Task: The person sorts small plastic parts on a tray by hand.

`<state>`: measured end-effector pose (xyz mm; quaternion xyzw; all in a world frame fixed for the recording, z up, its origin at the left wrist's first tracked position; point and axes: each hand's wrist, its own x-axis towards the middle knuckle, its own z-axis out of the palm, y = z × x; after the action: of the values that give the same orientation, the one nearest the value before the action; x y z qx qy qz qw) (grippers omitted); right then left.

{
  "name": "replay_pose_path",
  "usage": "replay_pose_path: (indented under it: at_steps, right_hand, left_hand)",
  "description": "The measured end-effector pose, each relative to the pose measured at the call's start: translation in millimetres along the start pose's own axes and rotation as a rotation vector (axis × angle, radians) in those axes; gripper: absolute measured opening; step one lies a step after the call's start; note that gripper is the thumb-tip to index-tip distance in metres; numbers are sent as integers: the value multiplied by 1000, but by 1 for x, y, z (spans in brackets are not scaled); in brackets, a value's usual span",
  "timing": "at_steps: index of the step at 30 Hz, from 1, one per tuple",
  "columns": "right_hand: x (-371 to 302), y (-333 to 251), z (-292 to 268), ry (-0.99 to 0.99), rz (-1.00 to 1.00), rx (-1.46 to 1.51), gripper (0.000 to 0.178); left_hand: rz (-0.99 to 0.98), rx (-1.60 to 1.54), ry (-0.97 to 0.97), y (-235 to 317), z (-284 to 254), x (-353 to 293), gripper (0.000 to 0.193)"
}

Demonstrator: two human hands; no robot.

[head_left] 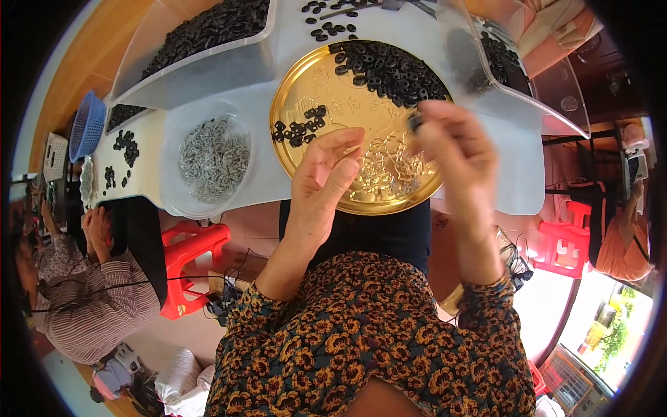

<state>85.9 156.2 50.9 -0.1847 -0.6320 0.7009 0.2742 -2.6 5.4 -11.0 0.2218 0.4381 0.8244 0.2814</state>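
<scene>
Black piece pinched above a gold tray

A small black piece (415, 122) is up in the air over the right part of the tray (306, 87), gripped between the thumb and fingers of the right hand (458, 142). That hand is blurred, so the exact finger placing cannot be told. The left hand (323, 174) is over the near part of the tray, its grip released, thumb and fingers parted and slightly curled.

On the tray, a large heap of black pieces (392, 69) fills the far right side, and a smaller cluster (300, 127) sits at the left. Small shiny parts (405, 184) lie near the front rim, partly hard to tell from the gold surface.

Left of the tray, a clear bowl (169, 163) holds many silvery parts (215, 160). Behind the bowl stands a clear bin (201, 75) full of black pieces; another bin (497, 90) with black pieces stands to the right. More loose pieces (333, 29) lie on the table (507, 153) beyond the tray.

At far left, beside a red stool (187, 260), is a co-worker in a striped shirt (111, 306).
</scene>
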Motion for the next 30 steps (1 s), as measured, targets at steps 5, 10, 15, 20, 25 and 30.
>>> replay_pose_path:
  at_steps: [5, 10, 15, 20, 25, 30]
  right_hand:
    - [60, -50, -69, 409, -634, -521, 21]
    - [76, -66, -81, 562, -763, -705, 20]
    - [68, -12, -22, -126, -635, -790, 16]
    - [71, 46, 16, -444, -565, -948, 13]
    - [87, 69, 37, -519, -552, -967, 14]
    - [98, 73, 53, -583, -594, -1032, 17]
  left_hand:
    - [-93, 123, -41, 9, -14, -10, 22]
    - [-122, 159, -89, 12, -13, -17, 20]
    - [-123, 199, -72, 13, -18, -22, 17]
    - [-137, 156, -101, 13, -17, -21, 20]
    - [-160, 141, -79, 15, -13, -20, 20]
    - [-198, 135, -72, 17, -13, -22, 19]
